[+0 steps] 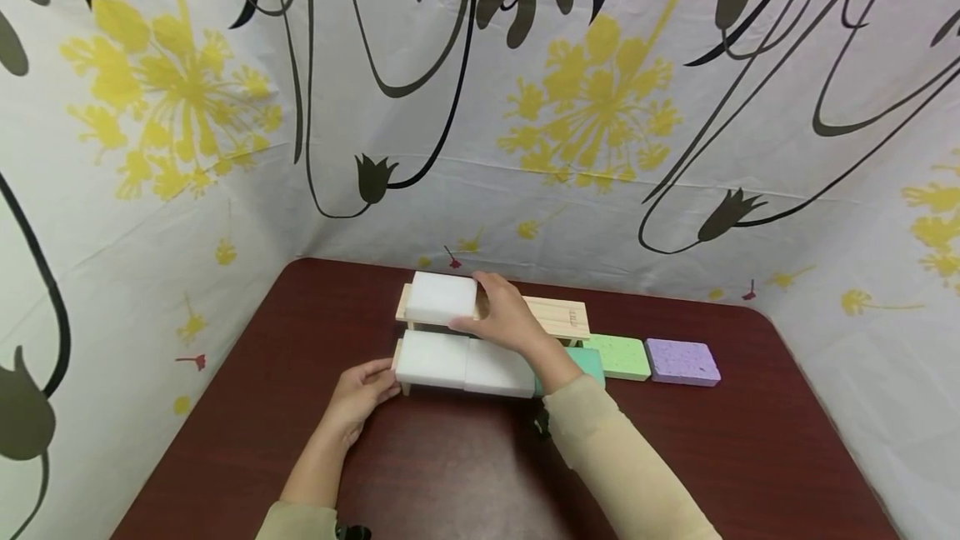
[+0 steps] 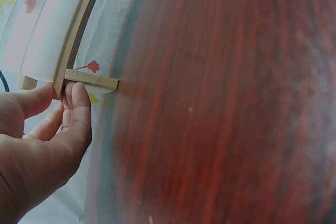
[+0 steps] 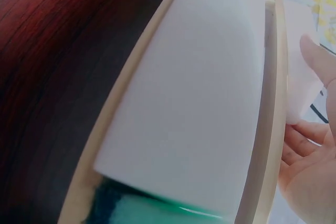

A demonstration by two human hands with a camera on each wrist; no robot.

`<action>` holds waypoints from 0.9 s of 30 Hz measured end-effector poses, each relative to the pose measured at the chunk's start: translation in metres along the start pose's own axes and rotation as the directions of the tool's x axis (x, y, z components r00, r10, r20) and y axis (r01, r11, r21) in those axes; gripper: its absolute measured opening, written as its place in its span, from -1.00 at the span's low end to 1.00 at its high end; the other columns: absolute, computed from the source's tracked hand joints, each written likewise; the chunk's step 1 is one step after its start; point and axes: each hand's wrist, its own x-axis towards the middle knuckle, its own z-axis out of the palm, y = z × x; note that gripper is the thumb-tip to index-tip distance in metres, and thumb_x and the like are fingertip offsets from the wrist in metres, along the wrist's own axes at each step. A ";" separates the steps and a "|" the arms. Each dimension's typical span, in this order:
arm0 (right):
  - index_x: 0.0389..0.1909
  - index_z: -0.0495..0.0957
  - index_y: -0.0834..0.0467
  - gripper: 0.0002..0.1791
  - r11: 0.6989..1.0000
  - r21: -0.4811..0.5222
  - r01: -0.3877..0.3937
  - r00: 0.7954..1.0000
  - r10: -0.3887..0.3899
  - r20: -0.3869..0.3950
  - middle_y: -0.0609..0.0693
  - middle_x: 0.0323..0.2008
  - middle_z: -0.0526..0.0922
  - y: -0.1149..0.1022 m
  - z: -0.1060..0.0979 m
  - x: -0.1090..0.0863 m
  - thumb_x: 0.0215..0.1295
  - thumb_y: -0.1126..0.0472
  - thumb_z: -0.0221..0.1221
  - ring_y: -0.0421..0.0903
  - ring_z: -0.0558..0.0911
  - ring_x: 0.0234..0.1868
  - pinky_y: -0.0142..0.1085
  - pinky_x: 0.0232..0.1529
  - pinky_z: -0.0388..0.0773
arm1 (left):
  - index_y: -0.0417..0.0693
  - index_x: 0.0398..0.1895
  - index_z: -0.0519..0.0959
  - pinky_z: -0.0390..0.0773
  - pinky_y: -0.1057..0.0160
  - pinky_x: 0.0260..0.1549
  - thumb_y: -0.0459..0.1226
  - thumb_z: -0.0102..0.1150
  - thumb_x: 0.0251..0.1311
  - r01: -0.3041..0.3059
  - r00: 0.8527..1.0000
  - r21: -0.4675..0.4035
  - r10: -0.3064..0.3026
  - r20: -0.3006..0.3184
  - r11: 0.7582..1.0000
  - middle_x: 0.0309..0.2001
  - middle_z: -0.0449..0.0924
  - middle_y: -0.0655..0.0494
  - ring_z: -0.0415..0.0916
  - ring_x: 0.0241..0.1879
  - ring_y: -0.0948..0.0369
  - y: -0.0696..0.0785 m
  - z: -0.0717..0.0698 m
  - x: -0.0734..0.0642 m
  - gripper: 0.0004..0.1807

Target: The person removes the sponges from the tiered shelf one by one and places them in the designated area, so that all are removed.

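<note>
My left hand (image 1: 360,398) pinches the left end of the front wooden rack (image 2: 79,22), thumb on one side and fingers by its leg (image 2: 92,78). Lying side by side on this rack are two white sponge blocks (image 1: 432,359) (image 1: 498,367), with a teal block (image 1: 588,362) at the right end, partly behind my right forearm. My right hand (image 1: 502,315) reaches over to the back wooden rack (image 1: 558,317). Its thumb and fingers hold the right end of another white sponge block (image 1: 441,298), which lies on that rack's left part.
A light green sponge (image 1: 618,357) and a purple sponge (image 1: 682,362) lie on the dark red table (image 1: 450,473) right of the racks. Behind the table hangs a white cloth (image 1: 450,140) with a flower print.
</note>
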 end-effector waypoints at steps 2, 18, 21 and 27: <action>0.54 0.18 0.17 0.04 1.000 -0.001 0.002 1.000 -0.002 -0.003 0.17 0.48 0.27 0.000 0.000 -0.001 0.18 -0.20 0.42 0.12 0.26 0.48 0.03 0.42 0.35 | -0.51 0.23 0.46 0.71 0.25 -0.05 -0.50 0.04 0.43 0.000 1.000 0.004 0.000 -0.001 1.000 0.09 0.58 -0.38 0.65 -0.08 0.13 0.000 0.000 0.000 -0.64; 0.52 0.22 0.17 0.02 1.000 0.017 0.024 0.999 -0.024 -0.029 0.18 0.46 0.29 0.012 -0.013 -0.015 0.16 -0.21 0.43 0.14 0.27 0.47 0.07 0.41 0.36 | -0.51 0.23 0.47 0.72 0.25 -0.07 -0.51 0.05 0.42 0.019 1.000 0.013 -0.019 -0.016 1.000 0.08 0.59 -0.38 0.65 -0.09 0.14 0.002 0.002 -0.002 -0.64; 0.53 0.21 0.16 0.03 1.000 0.015 0.018 1.000 -0.018 -0.022 0.17 0.48 0.27 0.014 -0.016 -0.018 0.17 -0.23 0.41 0.14 0.25 0.48 0.08 0.42 0.35 | -0.50 0.23 0.47 0.72 0.25 -0.07 -0.51 0.05 0.42 0.020 1.000 0.017 -0.020 -0.018 1.000 0.08 0.58 -0.39 0.65 -0.09 0.14 0.003 0.002 -0.002 -0.64; 0.53 0.21 0.13 0.02 1.000 0.020 0.008 1.000 -0.007 -0.024 0.15 0.49 0.26 0.020 -0.021 -0.022 0.17 -0.24 0.40 0.14 0.22 0.50 0.09 0.43 0.32 | -0.51 0.23 0.47 0.72 0.25 -0.06 -0.50 0.05 0.42 0.021 1.000 0.018 -0.020 -0.013 1.000 0.08 0.58 -0.40 0.65 -0.09 0.14 0.003 0.002 -0.002 -0.64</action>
